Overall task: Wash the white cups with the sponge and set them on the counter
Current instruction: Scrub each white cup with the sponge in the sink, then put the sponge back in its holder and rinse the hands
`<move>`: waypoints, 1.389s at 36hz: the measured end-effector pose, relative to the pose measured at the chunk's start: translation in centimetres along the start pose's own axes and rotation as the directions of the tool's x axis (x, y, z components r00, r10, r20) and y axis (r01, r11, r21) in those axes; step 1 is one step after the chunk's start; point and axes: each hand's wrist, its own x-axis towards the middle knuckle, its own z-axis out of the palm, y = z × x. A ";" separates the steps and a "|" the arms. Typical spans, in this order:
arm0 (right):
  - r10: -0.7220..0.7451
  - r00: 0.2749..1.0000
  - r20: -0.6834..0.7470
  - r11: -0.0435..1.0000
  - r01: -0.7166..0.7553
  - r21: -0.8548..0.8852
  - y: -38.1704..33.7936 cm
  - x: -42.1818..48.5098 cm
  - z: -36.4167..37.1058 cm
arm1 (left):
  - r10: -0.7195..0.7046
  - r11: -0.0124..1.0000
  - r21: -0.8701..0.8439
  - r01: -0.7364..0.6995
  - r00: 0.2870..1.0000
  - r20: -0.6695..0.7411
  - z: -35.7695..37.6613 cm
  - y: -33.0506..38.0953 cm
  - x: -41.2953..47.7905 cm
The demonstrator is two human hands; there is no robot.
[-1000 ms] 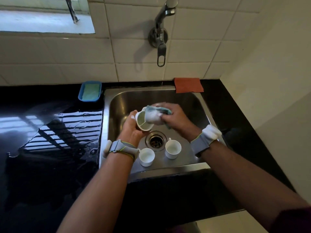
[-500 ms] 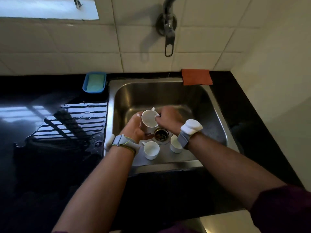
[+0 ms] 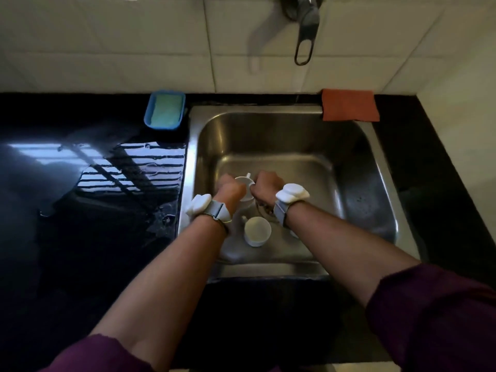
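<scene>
While the left hand (image 3: 230, 189) grips a white cup (image 3: 243, 181) low in the steel sink (image 3: 349, 162), the right hand (image 3: 268, 186) touches it, fingers hidden: I cannot tell their grasp.

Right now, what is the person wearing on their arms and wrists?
The left sleeve and right sleeve are dark purple and leave the forearms bare. A grey left strap and grey right strap circle the wrists, each carrying a lumpy white pod: the left pod and the right pod. No gloves or cables show.
</scene>
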 end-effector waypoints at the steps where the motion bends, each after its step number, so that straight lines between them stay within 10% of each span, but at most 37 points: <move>1: 0.008 1.000 0.002 1.000 -0.008 0.005 0.2 0.1 0.2 | -0.002 1.000 0.000 0.002 1.000 0.008 0.2 -0.1 -0.1; 24: 0.050 0.992 0.117 0.998 -0.045 -0.047 1.7 1.2 1.5 | -0.077 0.997 -0.019 0.077 0.997 -0.028 1.6 -1.9 1.7; 42: -0.502 0.840 -0.204 0.757 0.541 0.366 -8.6 -1.3 -4.6 | 0.190 0.847 -0.435 -0.304 0.939 -0.286 -6.7 4.7 0.7; 47: -0.369 0.890 -0.269 0.564 0.444 0.696 -10.9 -0.8 -5.2 | 0.205 0.778 -0.524 -0.345 0.929 -0.308 -9.5 4.5 1.8; 50: -0.209 0.907 -0.366 0.626 0.412 0.662 -12.5 0.6 -5.1 | 0.174 0.676 -0.653 -0.340 0.935 -0.308 -10.8 4.6 2.0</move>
